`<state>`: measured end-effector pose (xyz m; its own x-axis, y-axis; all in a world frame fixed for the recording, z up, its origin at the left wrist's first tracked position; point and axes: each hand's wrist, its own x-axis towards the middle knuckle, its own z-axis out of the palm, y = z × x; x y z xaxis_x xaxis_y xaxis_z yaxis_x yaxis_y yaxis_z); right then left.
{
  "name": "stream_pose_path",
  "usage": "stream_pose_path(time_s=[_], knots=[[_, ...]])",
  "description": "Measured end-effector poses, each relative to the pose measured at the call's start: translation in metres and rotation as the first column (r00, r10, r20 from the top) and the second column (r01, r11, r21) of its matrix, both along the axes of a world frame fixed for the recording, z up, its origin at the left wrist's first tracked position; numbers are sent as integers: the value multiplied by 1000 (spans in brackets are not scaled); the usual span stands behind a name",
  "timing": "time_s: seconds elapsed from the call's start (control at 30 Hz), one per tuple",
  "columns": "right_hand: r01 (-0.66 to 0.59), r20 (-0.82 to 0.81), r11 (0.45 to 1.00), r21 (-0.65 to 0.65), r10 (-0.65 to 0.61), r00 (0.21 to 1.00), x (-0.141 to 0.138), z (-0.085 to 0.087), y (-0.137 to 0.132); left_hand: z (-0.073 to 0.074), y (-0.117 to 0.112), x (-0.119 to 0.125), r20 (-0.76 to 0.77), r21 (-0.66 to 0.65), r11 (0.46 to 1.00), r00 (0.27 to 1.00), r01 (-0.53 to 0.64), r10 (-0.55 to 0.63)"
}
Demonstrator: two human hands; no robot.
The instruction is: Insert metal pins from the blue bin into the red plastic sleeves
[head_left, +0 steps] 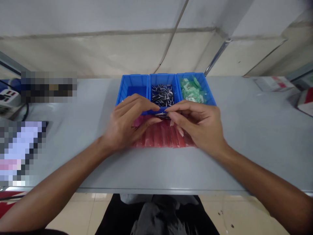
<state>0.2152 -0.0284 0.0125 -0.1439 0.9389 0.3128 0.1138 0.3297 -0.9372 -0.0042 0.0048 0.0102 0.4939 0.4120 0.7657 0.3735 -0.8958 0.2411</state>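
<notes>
My left hand (129, 122) and my right hand (193, 125) meet at the front of a blue divided plastic bin (163, 75). Between their fingertips is a small metal pin (161, 114), partly hidden by my fingers. Behind it, the bin's middle compartment holds a heap of similar metal pins (162, 95). Green plastic packets (193, 89) fill the right compartment. The left compartment (133, 88) shows only blue, though my left hand covers part of it. Under my hands lies a row of red translucent plastic packs (163, 135).
The bin and packs stand on a long grey table (244, 130) against a concrete wall. Pixelated objects and a white electrical device (9, 101) with cables lie at the left. White and red boxes (274, 84) lie at the far right.
</notes>
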Motion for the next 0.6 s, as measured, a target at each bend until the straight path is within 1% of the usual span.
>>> stream_pose_path(time_s=[0.1,0.27,0.43,0.6], knots=[[-37,-61,999,-34,35,998,-2,0,-1,0,-2,1,11,-8,1000,1000,-23,23],[-30,-119,999,-37,26,993,-4,0,-2,0,-6,2,17,-26,996,996,-89,89],[-90,-167,991,-98,72,983,-6,0,-2,-2,-6,1,35,-2,989,988,-151,151],[-123,-204,986,-115,98,974,-7,-1,-1,-4,-4,0,51,-7,992,991,-123,123]])
